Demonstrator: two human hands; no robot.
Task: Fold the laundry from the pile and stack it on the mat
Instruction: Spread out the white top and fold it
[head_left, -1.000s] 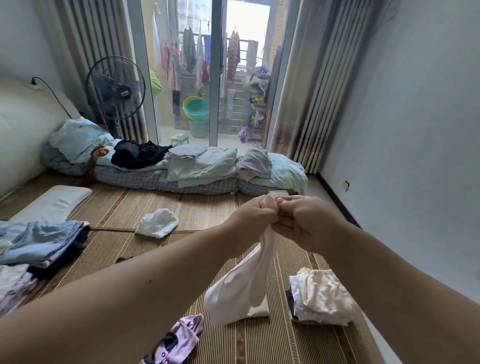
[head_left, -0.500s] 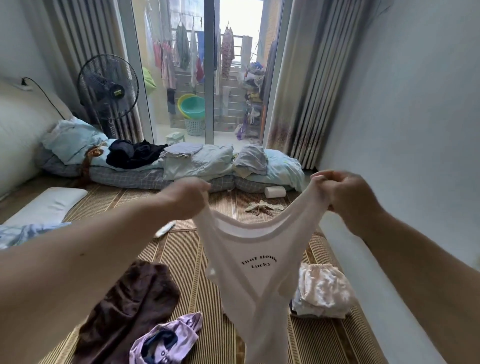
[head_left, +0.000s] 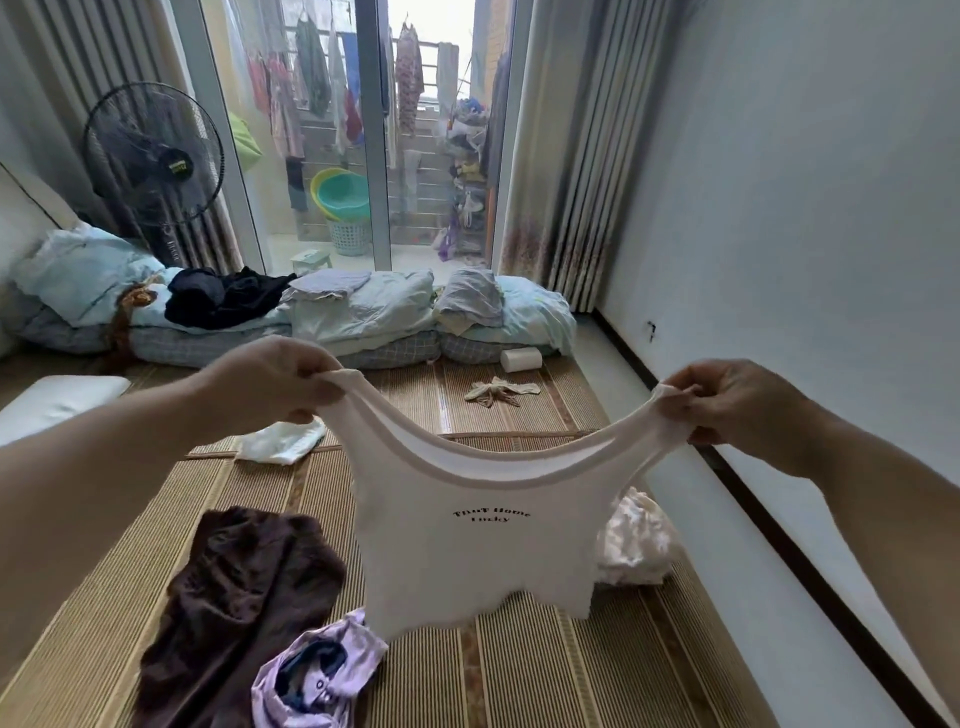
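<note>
A white tank top (head_left: 478, 551) with small black lettering hangs spread in the air above the woven mat (head_left: 545, 670). My left hand (head_left: 270, 382) pinches its left shoulder strap and my right hand (head_left: 737, 402) pinches the right one, stretching the neckline wide. On the mat below lie a brown garment (head_left: 234, 608), a lilac garment (head_left: 317, 680) and a cream satin piece (head_left: 636, 540), partly hidden by the top. A small white cloth (head_left: 280, 441) lies farther back.
Bedding and a dark garment (head_left: 223, 299) are heaped on a low mattress (head_left: 395, 348) at the back. A standing fan (head_left: 153, 161) is at the back left, a white pillow (head_left: 57, 402) at left, a paper roll (head_left: 521, 358) and beige socks (head_left: 498, 391) mid-floor. A wall runs along the right.
My hands, together on the bunched top a second ago, have pulled far apart. The top now hangs open and flat, stretched wider than half a second ago.
</note>
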